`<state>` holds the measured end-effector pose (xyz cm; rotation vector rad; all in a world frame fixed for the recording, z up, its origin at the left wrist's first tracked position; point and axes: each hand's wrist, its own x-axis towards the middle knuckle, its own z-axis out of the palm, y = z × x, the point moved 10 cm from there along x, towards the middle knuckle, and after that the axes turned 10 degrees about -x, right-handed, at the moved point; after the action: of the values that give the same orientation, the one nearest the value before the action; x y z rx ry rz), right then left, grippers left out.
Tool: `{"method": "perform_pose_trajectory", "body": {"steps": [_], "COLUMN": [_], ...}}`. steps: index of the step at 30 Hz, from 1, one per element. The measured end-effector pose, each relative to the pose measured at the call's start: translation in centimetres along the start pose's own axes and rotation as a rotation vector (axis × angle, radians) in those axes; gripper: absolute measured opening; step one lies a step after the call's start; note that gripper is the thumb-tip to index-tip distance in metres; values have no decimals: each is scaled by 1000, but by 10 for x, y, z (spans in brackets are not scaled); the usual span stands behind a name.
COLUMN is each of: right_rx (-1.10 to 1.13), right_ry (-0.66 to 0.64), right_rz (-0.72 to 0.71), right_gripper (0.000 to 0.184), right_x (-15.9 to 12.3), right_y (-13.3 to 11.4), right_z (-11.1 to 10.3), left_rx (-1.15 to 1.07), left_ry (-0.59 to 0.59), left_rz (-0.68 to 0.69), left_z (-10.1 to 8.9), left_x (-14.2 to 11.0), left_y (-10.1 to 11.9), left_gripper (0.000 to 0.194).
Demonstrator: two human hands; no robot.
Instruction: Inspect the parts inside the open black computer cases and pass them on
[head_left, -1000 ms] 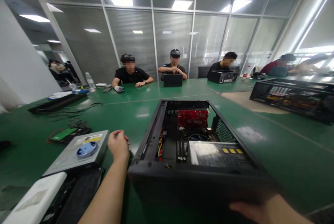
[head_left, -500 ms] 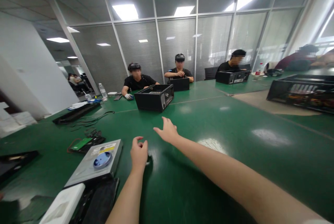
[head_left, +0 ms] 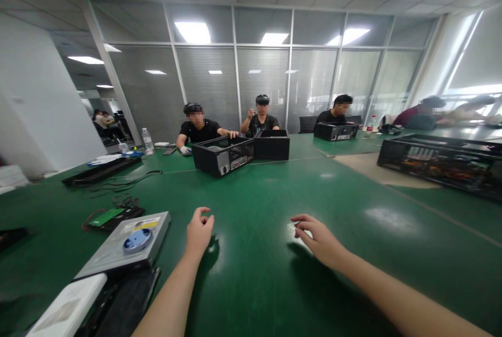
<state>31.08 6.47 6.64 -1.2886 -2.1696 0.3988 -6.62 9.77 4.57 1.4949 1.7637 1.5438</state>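
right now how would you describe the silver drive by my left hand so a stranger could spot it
On the green table, look just left of the left hand. The optical drive is a flat silver metal box lying label-up. A round blue disc on its top and a yellow sticker set it apart from the black parts beside it.

The tabletop (head_left: 254, 274) is showing a glossy dark green, with pale glare patches lying on it. The optical drive (head_left: 125, 245) is looking silver-grey, carrying a blue disc (head_left: 137, 240) and a yellow-and-white label. A green circuit board (head_left: 105, 216) is lying beyond it, seemingly edged by a red cable. The open computer case (head_left: 221, 155) is showing black.
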Motion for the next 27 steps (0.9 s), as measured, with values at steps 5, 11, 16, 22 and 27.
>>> {"method": "perform_pose_trajectory", "body": {"steps": [5,11,16,22,27], "right_rx": [-58,-418,-751,-783,-782], "right_ry": [239,348,144,-8,-162], "right_rz": [-123,-110,232,388,324], "right_gripper": [26,48,73,108,77], "right_x": [-9,88,200,261,277], "right_y": [-19,0,90,147,158], "right_z": [-69,-122,-123,-127,-115], "left_rx": [-25,10,183,267,291], "left_ry": [-25,-54,-159,-221,-214], "left_rz": [-46,-73,25,30,18], "left_z": [4,10,23,31,31], "left_x": [1,2,3,2,1], "left_y": [-5,-11,-6,-8,-11], "left_gripper": [35,37,30,26,24]}}
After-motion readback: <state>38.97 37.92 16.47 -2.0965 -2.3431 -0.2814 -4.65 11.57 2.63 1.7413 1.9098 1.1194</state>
